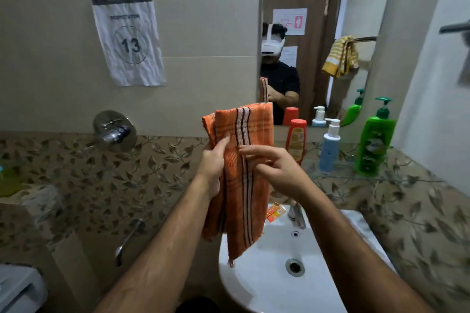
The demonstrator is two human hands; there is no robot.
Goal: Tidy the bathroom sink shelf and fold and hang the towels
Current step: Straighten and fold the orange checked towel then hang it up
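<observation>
Bathroom wall, beige tile above, leaf-patterned tile band below. Paper sign (128,38) marked "13", creased, stuck to the upper wall at left. Arched mirror (366,7) at right, reflecting a striped yellow towel (340,57) hung on a rail. White sink (267,284) below centre, with chrome tap (297,213) at its back edge and a small orange packet (274,211) lying on the rim beside it.

Shelf under the mirror, three items upright in a row: red bottle (295,138), blue pump bottle (329,146), green pump bottle (376,140).

Orange towel (243,160), dark and pale stripes, folded lengthwise, held upright over the sink's left side, lower end hanging free. Left hand (212,162) grips its left edge, thumb pressed on the front, fingers wrapped behind. Right hand (274,170) lies on the right half, forefinger extended across the striped band, remaining fingers curled against the cloth; whether they pinch it cannot be told.
</observation>
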